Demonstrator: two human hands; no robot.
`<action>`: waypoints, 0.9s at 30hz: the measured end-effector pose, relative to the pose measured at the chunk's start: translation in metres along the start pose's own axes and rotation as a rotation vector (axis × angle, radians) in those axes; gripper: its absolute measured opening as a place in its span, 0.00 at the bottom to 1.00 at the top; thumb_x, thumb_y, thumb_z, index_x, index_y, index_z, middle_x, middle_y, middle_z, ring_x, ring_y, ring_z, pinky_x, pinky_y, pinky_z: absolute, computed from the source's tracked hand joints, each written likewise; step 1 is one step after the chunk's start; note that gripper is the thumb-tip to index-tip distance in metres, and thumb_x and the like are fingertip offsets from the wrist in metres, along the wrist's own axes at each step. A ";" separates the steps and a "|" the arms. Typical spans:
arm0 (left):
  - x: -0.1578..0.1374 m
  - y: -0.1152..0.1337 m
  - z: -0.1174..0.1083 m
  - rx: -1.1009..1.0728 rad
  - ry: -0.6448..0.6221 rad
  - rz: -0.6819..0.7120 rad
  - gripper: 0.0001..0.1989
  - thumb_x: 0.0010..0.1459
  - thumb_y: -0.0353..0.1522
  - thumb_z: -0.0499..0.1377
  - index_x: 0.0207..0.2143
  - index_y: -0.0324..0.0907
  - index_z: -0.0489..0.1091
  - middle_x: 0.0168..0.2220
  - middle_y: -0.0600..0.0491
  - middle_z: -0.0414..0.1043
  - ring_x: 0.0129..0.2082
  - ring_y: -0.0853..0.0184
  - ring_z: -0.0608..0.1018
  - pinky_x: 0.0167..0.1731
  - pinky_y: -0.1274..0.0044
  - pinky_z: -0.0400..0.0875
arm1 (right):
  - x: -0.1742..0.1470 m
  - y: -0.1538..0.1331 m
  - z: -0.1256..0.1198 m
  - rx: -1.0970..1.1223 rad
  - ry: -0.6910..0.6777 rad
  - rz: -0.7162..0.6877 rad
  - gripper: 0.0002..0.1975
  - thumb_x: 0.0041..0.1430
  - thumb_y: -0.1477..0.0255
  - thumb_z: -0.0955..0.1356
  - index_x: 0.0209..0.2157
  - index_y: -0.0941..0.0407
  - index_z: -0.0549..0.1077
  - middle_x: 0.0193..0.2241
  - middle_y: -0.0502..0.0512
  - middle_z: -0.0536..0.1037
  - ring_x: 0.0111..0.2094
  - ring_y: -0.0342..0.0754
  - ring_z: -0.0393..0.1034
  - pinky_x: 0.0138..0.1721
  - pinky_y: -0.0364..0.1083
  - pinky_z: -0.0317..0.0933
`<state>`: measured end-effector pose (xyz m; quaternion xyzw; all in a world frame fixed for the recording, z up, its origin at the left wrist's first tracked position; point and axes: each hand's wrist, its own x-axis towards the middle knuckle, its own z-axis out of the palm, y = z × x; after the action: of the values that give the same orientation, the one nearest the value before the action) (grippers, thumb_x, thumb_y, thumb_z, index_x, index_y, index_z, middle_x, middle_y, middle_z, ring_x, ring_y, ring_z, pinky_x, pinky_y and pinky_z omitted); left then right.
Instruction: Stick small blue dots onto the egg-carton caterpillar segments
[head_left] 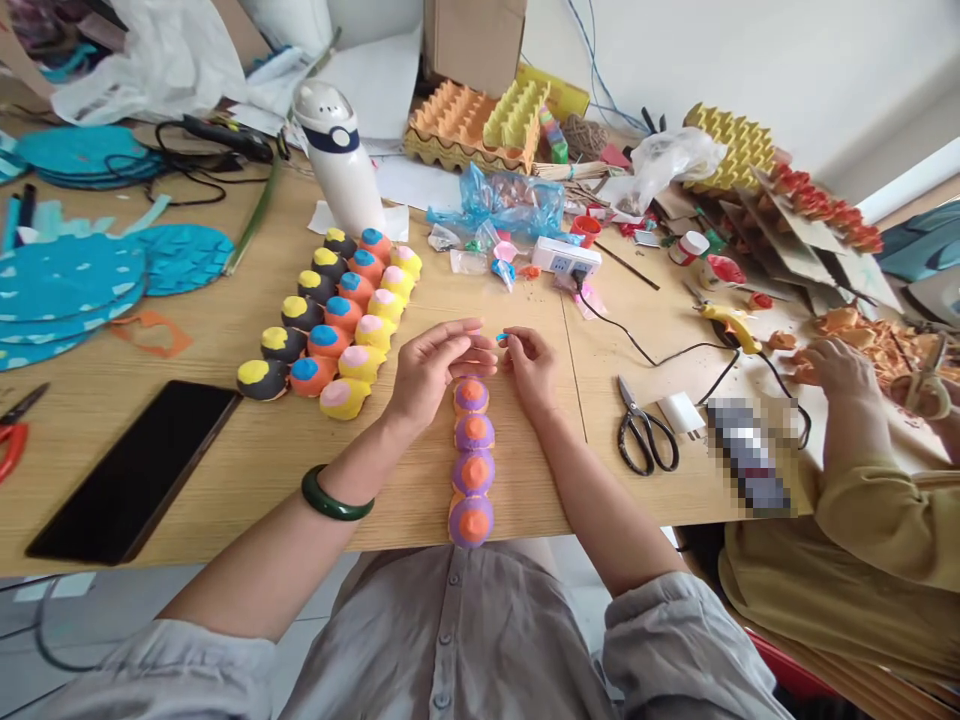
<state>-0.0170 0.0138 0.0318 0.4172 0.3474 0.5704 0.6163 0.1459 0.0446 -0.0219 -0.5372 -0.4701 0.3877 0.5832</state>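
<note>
A strip of egg carton cups (474, 470), covered in purple with orange centres, lies lengthwise on the table in front of me. Over its far end my left hand (436, 365) hovers, fingers stretched out and slightly curved, with nothing visibly gripped. Between the thumb and fingertips of my right hand (531, 368) is a small bit of blue clay (501, 338), just right of the left fingertips. The far end of the purple strip is partly hidden by my left hand. To the left stand rows of decorated cups: black with yellow (283, 343), orange with blue (328, 340) and yellow with pink (360, 362).
A black tablet (139, 470) and a white bottle (346, 165) are on the left. Scissors (645, 425), a power strip (566, 258) with a cable and a yellow glue gun (731, 325) lie right. A co-worker's hand (840, 375) rests by orange scraps. Egg trays (472, 125) stand behind.
</note>
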 end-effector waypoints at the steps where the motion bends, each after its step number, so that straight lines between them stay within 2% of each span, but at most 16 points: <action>1: 0.001 -0.001 0.000 0.028 0.001 0.035 0.17 0.59 0.38 0.66 0.48 0.38 0.78 0.39 0.48 0.84 0.35 0.63 0.86 0.38 0.69 0.85 | -0.002 -0.001 0.000 0.019 0.014 -0.013 0.16 0.60 0.54 0.72 0.38 0.53 0.78 0.31 0.50 0.82 0.23 0.41 0.69 0.26 0.43 0.68; 5: -0.001 -0.003 -0.005 0.173 -0.001 0.133 0.19 0.62 0.41 0.67 0.50 0.40 0.79 0.47 0.45 0.83 0.37 0.62 0.86 0.33 0.71 0.85 | -0.008 -0.007 0.000 0.084 0.034 -0.079 0.14 0.61 0.55 0.73 0.40 0.51 0.78 0.35 0.52 0.83 0.28 0.43 0.74 0.30 0.44 0.73; 8: -0.005 -0.005 -0.009 0.304 -0.010 0.190 0.19 0.65 0.43 0.66 0.51 0.40 0.79 0.51 0.43 0.81 0.38 0.61 0.85 0.31 0.74 0.85 | -0.013 -0.010 0.002 0.149 -0.012 -0.089 0.14 0.61 0.56 0.74 0.41 0.50 0.78 0.35 0.51 0.82 0.29 0.44 0.75 0.33 0.46 0.76; 10: -0.006 -0.006 -0.010 0.377 0.007 0.230 0.18 0.65 0.42 0.66 0.52 0.41 0.80 0.53 0.42 0.80 0.39 0.62 0.85 0.32 0.75 0.85 | -0.017 -0.012 0.005 0.162 -0.073 -0.090 0.13 0.62 0.56 0.74 0.42 0.50 0.79 0.34 0.50 0.81 0.29 0.44 0.76 0.35 0.47 0.78; 13: -0.005 -0.009 -0.011 0.461 0.019 0.252 0.17 0.64 0.40 0.67 0.52 0.43 0.81 0.57 0.43 0.79 0.41 0.62 0.85 0.38 0.74 0.86 | -0.025 -0.016 0.010 0.160 -0.158 -0.091 0.13 0.62 0.55 0.75 0.42 0.49 0.80 0.35 0.50 0.81 0.30 0.45 0.77 0.35 0.47 0.78; 19: -0.006 -0.002 -0.012 0.605 0.043 0.330 0.10 0.66 0.37 0.66 0.45 0.44 0.84 0.47 0.47 0.84 0.46 0.61 0.85 0.40 0.76 0.84 | -0.037 -0.021 0.012 0.239 -0.240 -0.067 0.12 0.61 0.57 0.77 0.41 0.48 0.80 0.37 0.51 0.81 0.33 0.45 0.78 0.35 0.46 0.80; 23: -0.008 0.002 -0.011 0.639 0.044 0.392 0.08 0.67 0.33 0.65 0.45 0.44 0.84 0.46 0.49 0.85 0.48 0.63 0.85 0.44 0.78 0.83 | -0.039 -0.023 0.012 0.276 -0.233 -0.056 0.12 0.61 0.60 0.77 0.43 0.49 0.79 0.40 0.51 0.81 0.39 0.45 0.78 0.39 0.44 0.80; 27: -0.007 -0.003 -0.012 0.619 0.032 0.411 0.10 0.66 0.35 0.66 0.46 0.43 0.83 0.47 0.48 0.84 0.46 0.64 0.85 0.43 0.78 0.84 | -0.041 -0.025 0.013 0.268 -0.231 -0.053 0.12 0.62 0.60 0.77 0.40 0.51 0.78 0.38 0.50 0.81 0.38 0.44 0.78 0.39 0.44 0.80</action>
<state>-0.0278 0.0081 0.0241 0.6360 0.4222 0.5566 0.3279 0.1213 0.0063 -0.0030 -0.3939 -0.4921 0.4907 0.6015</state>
